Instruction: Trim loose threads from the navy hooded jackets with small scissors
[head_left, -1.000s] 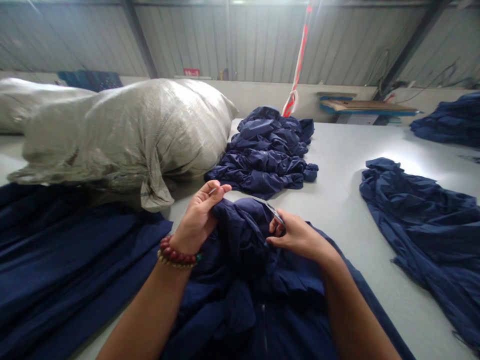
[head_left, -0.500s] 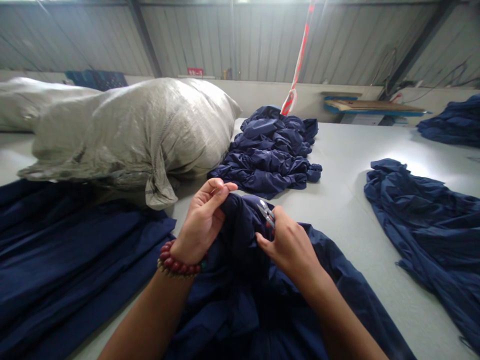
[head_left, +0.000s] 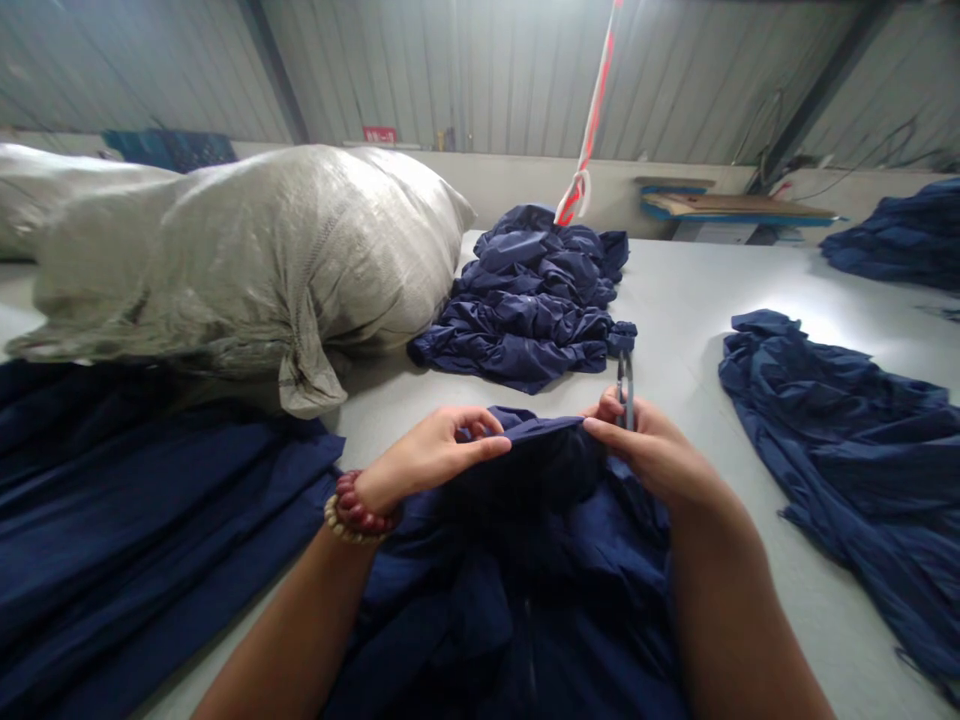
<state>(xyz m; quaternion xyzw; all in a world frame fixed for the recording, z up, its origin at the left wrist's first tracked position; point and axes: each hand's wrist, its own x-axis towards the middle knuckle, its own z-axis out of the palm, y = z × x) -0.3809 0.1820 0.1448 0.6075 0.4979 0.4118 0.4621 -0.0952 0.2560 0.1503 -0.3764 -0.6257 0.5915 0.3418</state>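
Note:
A dark navy garment (head_left: 525,570) lies in front of me, its upper edge raised and stretched between both hands. My left hand (head_left: 442,448), with beaded bracelets at the wrist, pinches that edge between thumb and fingers. My right hand (head_left: 649,440) pinches the other end of the edge between thumb and forefinger. Tucked in the same hand are small metal thread snips (head_left: 627,390), their blades pointing up and away from the cloth. The lower folds of the garment sink into shadow below my hands.
A stuffed pale woven sack (head_left: 360,250) stands back left. Crumpled navy garments (head_left: 540,290) are heaped beyond my hands. More navy cloth lies left (head_left: 150,540) and right (head_left: 832,430) on the white table (head_left: 675,300). A red-and-white strap (head_left: 592,120) hangs above the heap.
My right hand has moved right and now grips the garment's edge, with the snips turned upright. My left hand has lowered slightly, and the edge is pulled out straight between them.

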